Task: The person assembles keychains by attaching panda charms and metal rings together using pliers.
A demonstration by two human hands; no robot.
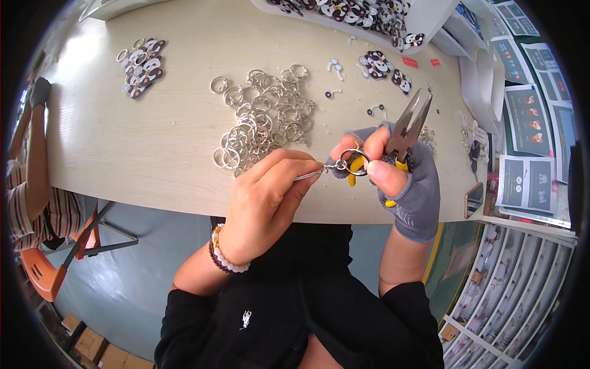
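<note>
Pale wood-grain counter (153, 135) spreads ahead, a heap of loose silver split rings (261, 120) at its middle and black-and-white flat charms (142, 66) toward ten o'clock. Near the counter's six o'clock edge, the bare left hand (264, 200) grasps a thin metal pin tool (309, 174). The grey-gloved right hand (399, 178) pinches a small silver key ring with short chain (351, 161) while clutching yellow-handled needle-nose pliers (409, 126), tips toward one o'clock. That ring looks light, stiff and slippery; best pinched across its rim.
</note>
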